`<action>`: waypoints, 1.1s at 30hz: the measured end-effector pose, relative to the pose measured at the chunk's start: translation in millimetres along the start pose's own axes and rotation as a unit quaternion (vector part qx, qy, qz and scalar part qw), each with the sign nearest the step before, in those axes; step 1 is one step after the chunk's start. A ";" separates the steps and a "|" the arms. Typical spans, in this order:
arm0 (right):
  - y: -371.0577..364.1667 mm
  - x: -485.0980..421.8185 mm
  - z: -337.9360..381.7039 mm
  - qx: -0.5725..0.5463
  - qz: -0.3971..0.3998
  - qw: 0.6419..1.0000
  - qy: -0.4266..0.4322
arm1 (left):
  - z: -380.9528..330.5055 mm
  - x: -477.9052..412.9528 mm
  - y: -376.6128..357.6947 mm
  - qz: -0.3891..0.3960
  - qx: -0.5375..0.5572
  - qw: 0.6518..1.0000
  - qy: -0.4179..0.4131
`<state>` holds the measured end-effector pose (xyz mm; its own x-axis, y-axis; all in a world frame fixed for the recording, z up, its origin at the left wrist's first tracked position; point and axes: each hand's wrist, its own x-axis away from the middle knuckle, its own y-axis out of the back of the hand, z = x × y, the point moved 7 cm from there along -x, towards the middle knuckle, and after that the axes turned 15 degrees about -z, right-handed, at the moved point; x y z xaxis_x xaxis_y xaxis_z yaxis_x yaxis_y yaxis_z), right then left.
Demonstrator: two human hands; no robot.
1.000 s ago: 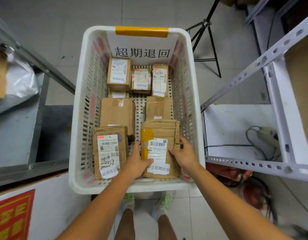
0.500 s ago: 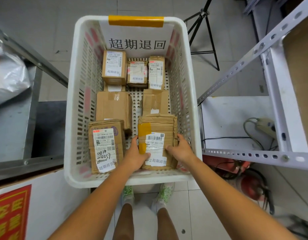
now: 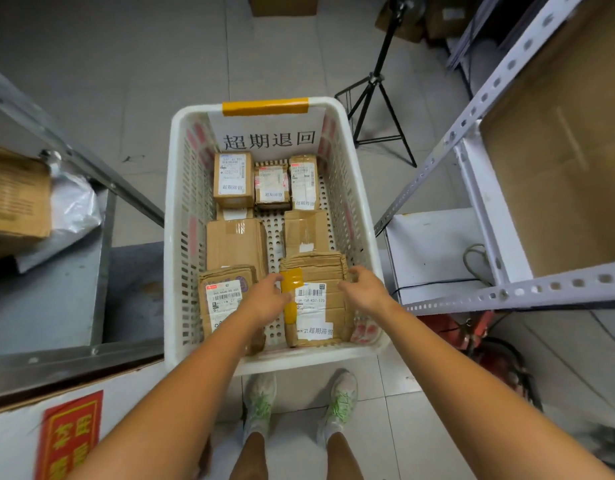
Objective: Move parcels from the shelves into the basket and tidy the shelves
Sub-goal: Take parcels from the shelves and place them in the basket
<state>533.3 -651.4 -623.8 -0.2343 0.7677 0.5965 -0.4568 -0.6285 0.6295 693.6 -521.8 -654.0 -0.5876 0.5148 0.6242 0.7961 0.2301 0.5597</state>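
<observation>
**Parcel lying in the basket, hands being held open above it**

Risks are being read from the left. On the left shelf (image 3: 39, 292) a cardboard box (image 3: 15, 202) is being crowded by a plastic bag (image 3: 76, 209), so either could be dragged off when the next parcel is being pulled. Over the basket (image 3: 176, 237) the left hand (image 3: 268, 301) and right hand (image 3: 363, 289) are being held loosely spread at either side of the taped parcel (image 3: 320, 306). Whether it is being touched cannot be told. Fingers could be caught against the slotted wall on the right. Further right, a tripod (image 3: 375, 98) is standing just beside the basket and could be kicked.

The basket is being filled in rows. A labelled parcel (image 3: 223, 301) is lying at the near left, with the taped parcel at the near right. Two plain parcels (image 3: 235, 242) are lying in the middle, and three small parcels (image 3: 271, 183) at the far end under a paper sign (image 3: 268, 138). A cable (image 3: 472, 254) is lying on the right shelf (image 3: 507, 292)
</observation>
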 end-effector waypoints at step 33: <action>412.4 441.7 -174.5 0.054 -0.411 0.908 -0.068 | -374.7 437.3 -57.5 -0.026 -0.371 0.686 -0.625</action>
<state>91.7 -549.7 -187.6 0.2589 0.9648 -0.0453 -0.3404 0.1350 0.9305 336.8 -619.3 -208.9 0.3403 0.9346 -0.1034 0.2125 0.0307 0.9767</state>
